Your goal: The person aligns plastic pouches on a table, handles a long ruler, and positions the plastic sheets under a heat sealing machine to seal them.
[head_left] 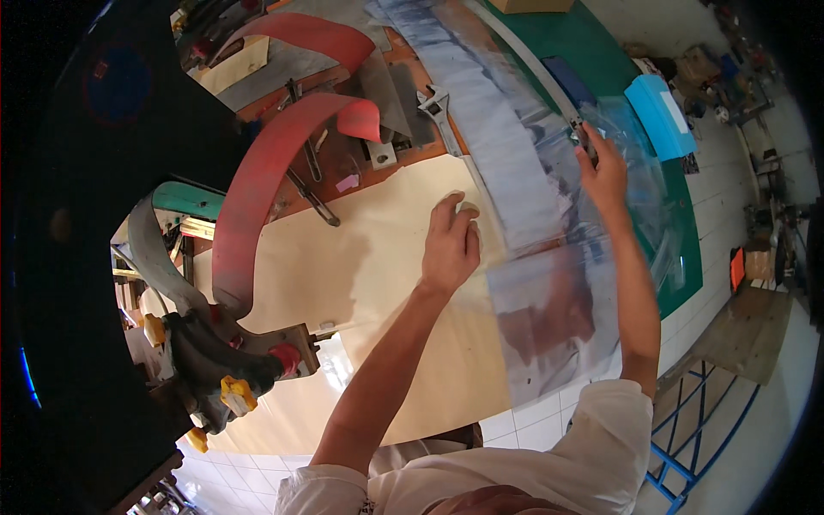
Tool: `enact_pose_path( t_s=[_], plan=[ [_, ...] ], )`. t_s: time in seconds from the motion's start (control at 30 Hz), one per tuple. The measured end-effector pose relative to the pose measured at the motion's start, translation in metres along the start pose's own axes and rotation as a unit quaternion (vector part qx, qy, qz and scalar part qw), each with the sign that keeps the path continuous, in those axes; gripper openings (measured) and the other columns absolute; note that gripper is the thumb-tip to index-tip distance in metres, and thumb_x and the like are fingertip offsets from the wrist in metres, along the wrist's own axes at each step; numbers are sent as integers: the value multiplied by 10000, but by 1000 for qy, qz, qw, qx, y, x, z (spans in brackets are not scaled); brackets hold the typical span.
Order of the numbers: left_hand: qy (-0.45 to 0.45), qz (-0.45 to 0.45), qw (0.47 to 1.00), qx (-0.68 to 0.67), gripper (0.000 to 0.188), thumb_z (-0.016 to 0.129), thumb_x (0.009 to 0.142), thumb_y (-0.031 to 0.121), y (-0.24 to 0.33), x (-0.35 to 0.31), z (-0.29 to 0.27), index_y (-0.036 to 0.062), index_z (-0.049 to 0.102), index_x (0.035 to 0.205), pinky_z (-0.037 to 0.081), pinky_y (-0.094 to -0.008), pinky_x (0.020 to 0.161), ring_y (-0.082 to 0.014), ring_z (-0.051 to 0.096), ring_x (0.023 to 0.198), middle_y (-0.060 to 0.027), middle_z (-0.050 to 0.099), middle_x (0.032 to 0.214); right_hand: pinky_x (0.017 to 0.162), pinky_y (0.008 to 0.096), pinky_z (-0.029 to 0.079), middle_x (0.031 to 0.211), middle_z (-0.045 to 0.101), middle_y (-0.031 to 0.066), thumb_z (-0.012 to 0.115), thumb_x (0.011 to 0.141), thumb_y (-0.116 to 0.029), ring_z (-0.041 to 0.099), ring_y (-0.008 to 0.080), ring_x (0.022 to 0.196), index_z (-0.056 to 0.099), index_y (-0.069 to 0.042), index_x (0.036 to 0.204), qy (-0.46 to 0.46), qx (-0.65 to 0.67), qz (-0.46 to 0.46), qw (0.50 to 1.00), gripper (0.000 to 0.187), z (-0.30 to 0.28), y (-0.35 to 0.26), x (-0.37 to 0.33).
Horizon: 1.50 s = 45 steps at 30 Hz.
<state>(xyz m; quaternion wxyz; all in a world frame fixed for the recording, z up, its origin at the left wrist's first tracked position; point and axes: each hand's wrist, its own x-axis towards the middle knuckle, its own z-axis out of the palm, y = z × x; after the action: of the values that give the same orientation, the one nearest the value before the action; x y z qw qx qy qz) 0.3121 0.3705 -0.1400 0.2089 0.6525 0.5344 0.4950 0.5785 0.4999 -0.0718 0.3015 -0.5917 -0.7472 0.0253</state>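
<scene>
My left hand [452, 246] rests near the right edge of a large cream sheet [403, 343], its fingers curled down. A small greyish rounded thing shows at the fingertips, too little of it to name. Farther right, my right hand [608, 176] is closed on the near end of a long, narrow grey strip [541, 64], where a dark piece sits between the fingers. The strip runs away over clear plastic sheeting [635, 154]. An adjustable wrench [440, 116] lies beyond the left hand, at the cream sheet's far edge.
A dark machine with yellow knobs [238, 396] stands at left, red curved bands [249, 180] rising from it. Clear plastic sheets [549, 335] cover the table between the hands. A blue box [659, 116] sits on the green surface [687, 257] at right. A blue-framed wooden bench [738, 335] stands beyond.
</scene>
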Motion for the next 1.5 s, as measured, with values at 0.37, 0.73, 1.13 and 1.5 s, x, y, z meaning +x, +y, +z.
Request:
enact_pose_path(
  t_s=[0.37, 0.73, 1.13, 1.5],
  plan=[
    [4, 16, 1000, -3, 208, 554, 806, -48, -1, 3, 1, -4, 597, 1004, 447, -445, 950, -392, 494, 1143, -204, 490, 1262, 740, 449, 508, 973, 625, 182, 685, 871, -246, 639, 355, 846, 606, -142, 1304, -42, -120, 45, 991, 452, 14, 59, 27],
    [-5, 22, 1000, 5, 215, 555, 806, -46, -3, 0, 4, 0, 592, 1013, 447, -447, 946, -398, 492, 1135, -213, 489, 1250, 840, 450, 514, 1088, 653, 168, 677, 850, -212, 620, 364, 1003, 650, -24, 1181, -14, -221, -36, 974, 382, 11, 13, 5],
    [-10, 43, 999, -2, 209, 582, 815, -33, -18, -5, 9, -4, 636, 1015, 441, -428, 960, -384, 512, 1132, -226, 498, 1256, 872, 444, 501, 1107, 666, 192, 718, 708, -646, 610, 350, 1088, 650, -5, 1159, -137, -163, 97, 972, 787, 29, -61, -52],
    [25, 32, 999, -28, 167, 572, 844, 55, -25, -8, 9, -15, 676, 954, 449, -398, 944, -356, 530, 1130, -219, 523, 1210, 873, 423, 514, 1071, 691, 212, 747, 686, -648, 667, 350, 1012, 634, 33, 1187, -151, -87, 102, 979, 854, 34, -49, -48]
  ],
)
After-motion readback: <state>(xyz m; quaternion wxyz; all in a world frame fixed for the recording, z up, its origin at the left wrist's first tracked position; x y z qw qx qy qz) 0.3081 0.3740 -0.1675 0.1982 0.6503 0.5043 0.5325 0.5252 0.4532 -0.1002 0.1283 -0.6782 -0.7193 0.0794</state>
